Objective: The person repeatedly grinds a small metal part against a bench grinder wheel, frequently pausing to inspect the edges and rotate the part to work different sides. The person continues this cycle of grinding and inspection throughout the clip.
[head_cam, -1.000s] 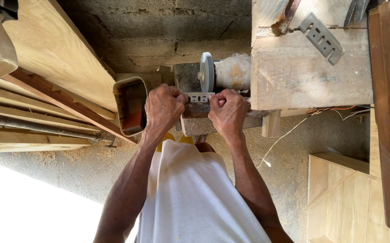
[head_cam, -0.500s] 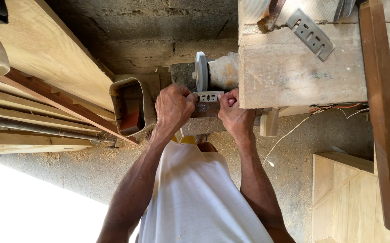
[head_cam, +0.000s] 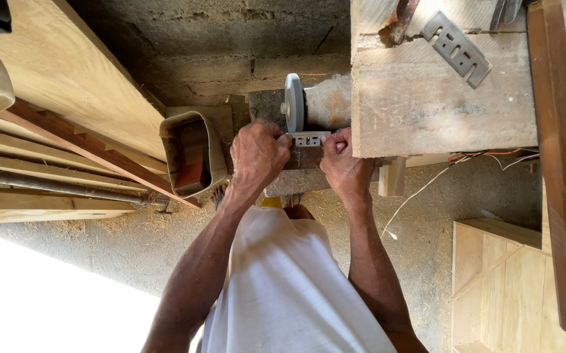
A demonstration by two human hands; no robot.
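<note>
Slotted metal blade [head_cam: 307,147], flat and level, edge against the grey grinding wheel [head_cam: 292,102], ends gripped.

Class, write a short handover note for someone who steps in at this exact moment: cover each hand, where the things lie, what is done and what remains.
Left hand: closed on the left end of the flat metal blade.
Right hand: grips the blade's right end.
The blade lies crosswise just below the grinding wheel; whether it touches the wheel cannot be told.
Around: a wooden bench on the right with a slotted metal plate on it, stacked planks on the left, an open rectangular container beside the left hand.
Done: blade held in both hands at the wheel.
Left: cannot be judged; the blade's edge is hidden.
</note>
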